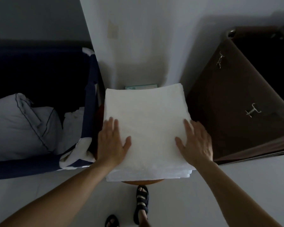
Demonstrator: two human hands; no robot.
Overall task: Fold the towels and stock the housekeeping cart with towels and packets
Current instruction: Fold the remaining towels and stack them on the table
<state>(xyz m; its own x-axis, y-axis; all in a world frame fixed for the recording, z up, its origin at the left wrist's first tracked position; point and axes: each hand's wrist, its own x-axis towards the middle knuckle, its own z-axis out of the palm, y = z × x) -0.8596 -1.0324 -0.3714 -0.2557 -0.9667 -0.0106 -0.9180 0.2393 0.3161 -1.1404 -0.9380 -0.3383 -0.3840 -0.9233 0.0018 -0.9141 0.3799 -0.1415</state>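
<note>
While I stood over the little round wooden worktop (pixel 142 182), the folded white towel (pixel 146 122) lay flat on it, covering nearly all of it. My left hand (pixel 111 145) and right hand (pixel 196 145) both lay palm down on its near corners, fingers (pixel 112 124) spread flat and open, gripping nothing. A navy linen cart (pixel 88 99) holding a pillow (pixel 21 126) sat just left, a brown cabinet (pixel 236 102) right.

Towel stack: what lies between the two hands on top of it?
Only bare white towel. In the head view the left hand and right hand lie flat on the towel stack, apart, nothing between them.
</note>
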